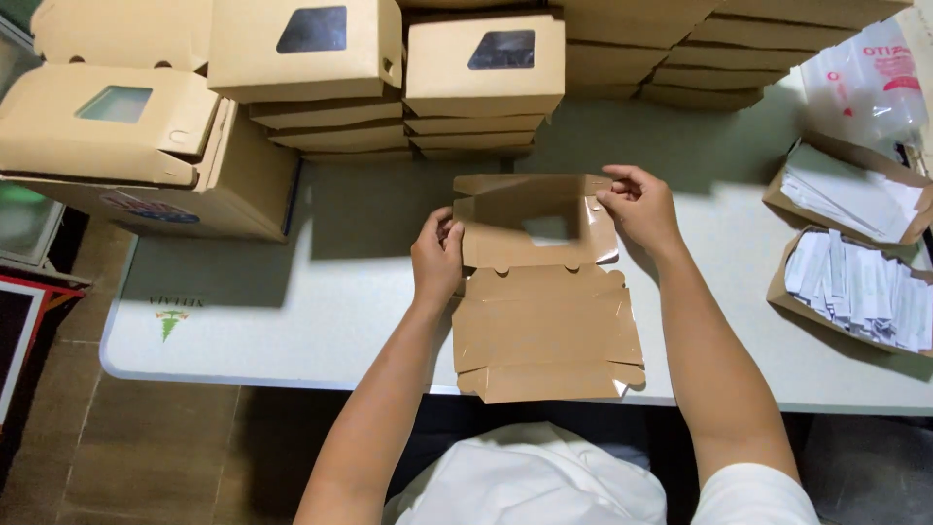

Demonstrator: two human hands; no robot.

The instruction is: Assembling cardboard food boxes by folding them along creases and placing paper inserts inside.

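Now flat box [544, 292] between left hand [437, 258], right hand [637, 206].

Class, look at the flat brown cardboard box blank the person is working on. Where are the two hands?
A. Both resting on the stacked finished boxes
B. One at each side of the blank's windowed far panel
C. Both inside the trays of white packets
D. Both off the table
B: the left hand and right hand grip opposite sides of the windowed panel of the cardboard blank.

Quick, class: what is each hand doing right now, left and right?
Left hand: closed on the left edge of the flat cardboard box.
Right hand: pinching the box's raised lid flap at its right corner.
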